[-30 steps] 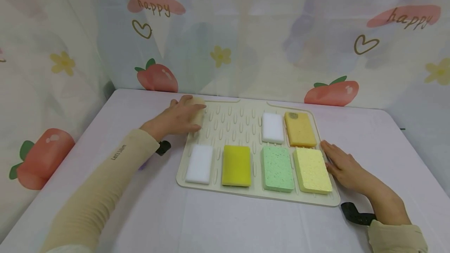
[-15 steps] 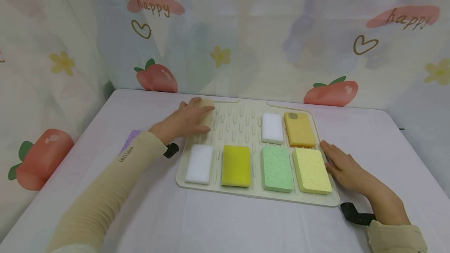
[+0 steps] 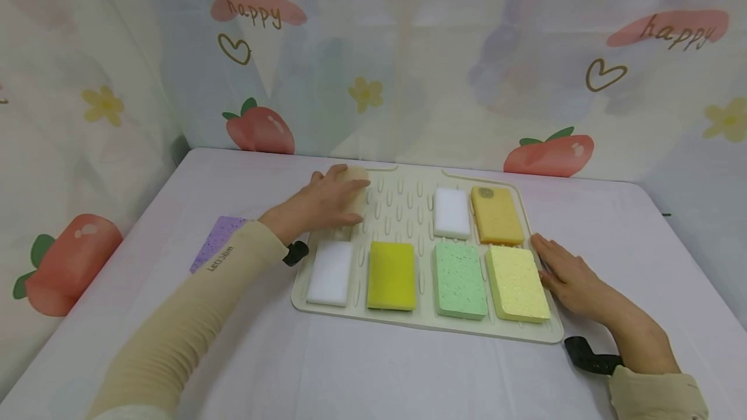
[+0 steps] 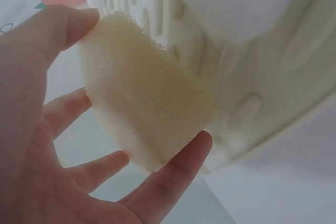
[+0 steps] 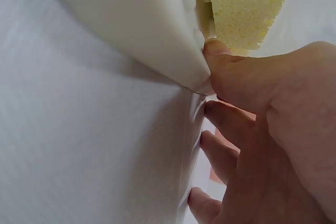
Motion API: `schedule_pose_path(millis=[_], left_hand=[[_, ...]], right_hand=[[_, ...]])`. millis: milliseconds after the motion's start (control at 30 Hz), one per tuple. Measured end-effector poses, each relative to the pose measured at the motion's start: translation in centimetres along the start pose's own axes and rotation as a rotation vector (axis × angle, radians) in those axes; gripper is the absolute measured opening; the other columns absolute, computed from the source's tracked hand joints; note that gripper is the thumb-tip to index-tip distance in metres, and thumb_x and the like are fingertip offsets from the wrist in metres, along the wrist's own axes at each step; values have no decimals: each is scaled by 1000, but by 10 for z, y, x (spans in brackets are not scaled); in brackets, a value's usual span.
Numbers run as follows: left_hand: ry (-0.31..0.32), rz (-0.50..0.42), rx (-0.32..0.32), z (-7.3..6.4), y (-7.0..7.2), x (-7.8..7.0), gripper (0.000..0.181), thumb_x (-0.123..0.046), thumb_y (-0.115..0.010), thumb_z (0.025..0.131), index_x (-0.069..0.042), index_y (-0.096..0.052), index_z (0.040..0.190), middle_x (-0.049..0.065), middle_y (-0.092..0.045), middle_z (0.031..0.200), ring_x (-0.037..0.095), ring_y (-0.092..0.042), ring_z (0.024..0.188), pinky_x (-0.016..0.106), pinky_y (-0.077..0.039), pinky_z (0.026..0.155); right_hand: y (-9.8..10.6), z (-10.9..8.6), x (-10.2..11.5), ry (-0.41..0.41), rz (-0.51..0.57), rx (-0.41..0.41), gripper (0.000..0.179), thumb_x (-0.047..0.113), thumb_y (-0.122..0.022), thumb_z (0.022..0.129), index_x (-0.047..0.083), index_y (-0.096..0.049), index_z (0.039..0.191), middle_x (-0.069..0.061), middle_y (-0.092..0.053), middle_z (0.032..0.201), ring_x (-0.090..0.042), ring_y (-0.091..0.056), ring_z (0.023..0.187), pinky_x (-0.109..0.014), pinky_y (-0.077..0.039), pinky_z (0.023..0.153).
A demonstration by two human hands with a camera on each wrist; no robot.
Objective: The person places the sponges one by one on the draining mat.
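Observation:
My left hand (image 3: 323, 199) pinches a cream sponge (image 4: 149, 90) between thumb and fingers at the far left part of a beige ridged mat (image 3: 423, 324). Most of this sponge is behind the hand in the head view; the left wrist view shows its porous face. At the mat's right edge rests my right hand (image 3: 574, 277), its thumb touching the rim (image 5: 197, 80) beside a pale yellow sponge (image 3: 518, 284). The other fingers extend along the table.
Also on the mat are a white sponge (image 3: 331, 273), a bright yellow one (image 3: 391, 275), a green one (image 3: 460, 280), a second white one (image 3: 452, 212) and an orange-yellow one (image 3: 498, 215). A purple sponge (image 3: 217, 238) lies on the table, partly behind the left sleeve.
My left hand has moved right with the cream sponge, from the mat's left edge further over the mat. More of the purple sponge shows now. The right hand stays in place.

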State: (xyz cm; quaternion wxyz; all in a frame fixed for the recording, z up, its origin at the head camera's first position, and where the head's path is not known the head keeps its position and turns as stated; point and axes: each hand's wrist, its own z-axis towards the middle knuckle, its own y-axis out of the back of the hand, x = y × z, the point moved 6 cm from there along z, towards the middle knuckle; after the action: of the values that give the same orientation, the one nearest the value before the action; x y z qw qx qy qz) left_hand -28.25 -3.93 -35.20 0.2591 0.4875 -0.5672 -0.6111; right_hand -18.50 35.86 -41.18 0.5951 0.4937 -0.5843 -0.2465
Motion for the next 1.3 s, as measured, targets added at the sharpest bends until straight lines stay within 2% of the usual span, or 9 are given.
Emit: schedule_pose_path(millis=[367,633,833,1033,1300], left_hand=[[-38,1,3,2,-2,-16,67,-46,-68,91,-32,-42,151,16,-18,163,50,-34,133,53,-43,106],[-40,-1,6,7,-6,-26,67,-49,-68,90,-36,-42,150,14,-19,162,47,-39,126,51,-47,101],[-84,11,6,12,-10,-37,66,-48,-68,90,-33,-43,150,16,-20,162,49,-39,127,51,-44,102],[-87,24,29,17,-15,-47,67,-50,-66,91,-34,-41,151,15,-19,163,48,-38,130,52,-43,104],[-91,-14,63,20,-17,-62,67,-50,-65,92,-34,-40,151,15,-20,162,48,-37,132,52,-43,105]], right_hand=[[0,-1,2,2,-10,-4,68,19,-47,104,-6,-10,156,-39,-16,156,-61,-10,142,-83,-4,104],[1,-1,2,0,-16,-3,67,18,-47,104,-6,-11,155,-39,-17,156,-61,-11,142,-83,-5,104],[0,0,1,-6,1,6,68,19,-47,104,-4,-9,156,-38,-15,157,-61,-9,143,-83,-3,104],[0,0,1,-8,1,8,68,20,-47,104,-4,-9,157,-38,-15,157,-60,-8,143,-83,-3,104],[1,0,1,-3,-2,2,68,20,-46,104,-4,-10,156,-38,-16,156,-61,-9,142,-83,-3,104]])
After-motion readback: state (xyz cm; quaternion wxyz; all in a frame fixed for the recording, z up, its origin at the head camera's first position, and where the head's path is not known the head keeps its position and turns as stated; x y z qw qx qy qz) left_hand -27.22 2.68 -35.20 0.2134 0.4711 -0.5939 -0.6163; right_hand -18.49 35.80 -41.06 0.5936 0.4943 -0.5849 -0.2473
